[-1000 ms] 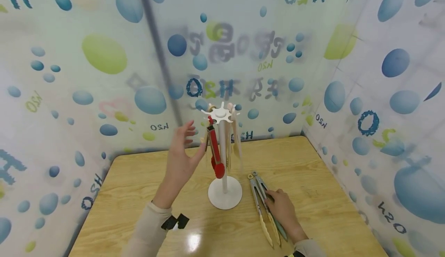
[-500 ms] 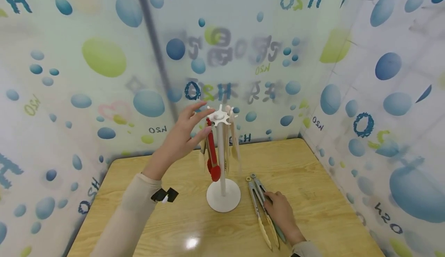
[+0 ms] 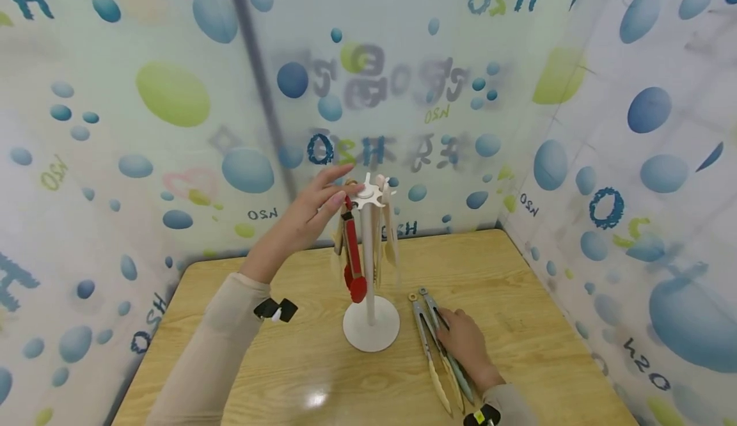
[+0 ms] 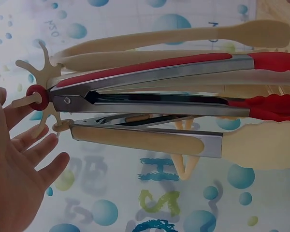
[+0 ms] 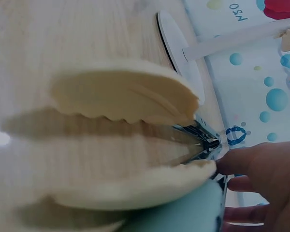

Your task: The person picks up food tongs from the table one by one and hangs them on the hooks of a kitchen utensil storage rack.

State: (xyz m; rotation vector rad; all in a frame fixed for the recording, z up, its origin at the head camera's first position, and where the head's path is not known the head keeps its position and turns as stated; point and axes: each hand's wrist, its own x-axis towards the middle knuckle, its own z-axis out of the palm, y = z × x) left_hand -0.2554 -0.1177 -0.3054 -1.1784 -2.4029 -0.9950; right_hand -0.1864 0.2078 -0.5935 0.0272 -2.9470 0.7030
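Observation:
My left hand (image 3: 311,212) reaches to the white top of a utensil stand (image 3: 373,330), its fingers spread and fingertips at the hooks. Red-tipped tongs (image 3: 353,247) hang from a hook there by their ring. Beside them in the left wrist view hang beige-tipped tongs (image 4: 135,137). Low on the right, my right hand (image 3: 465,346) holds green-tipped tongs (image 3: 462,378) on the table, fingers curled around the handle. Touching these on the left lie beige-tipped tongs (image 3: 434,375), their jaws apart. The right wrist view shows the green tip (image 5: 183,208) beneath a beige one.
Several beige utensils, among them a spatula-like one (image 4: 261,34), hang on the stand's far side. The wooden table (image 3: 276,349) ends at patterned walls (image 3: 173,93) behind and on the right.
My left hand has risen from beside the red tongs to the stand's top, its fingers reaching in over the hooks. My right hand has stayed on the tongs on the table.

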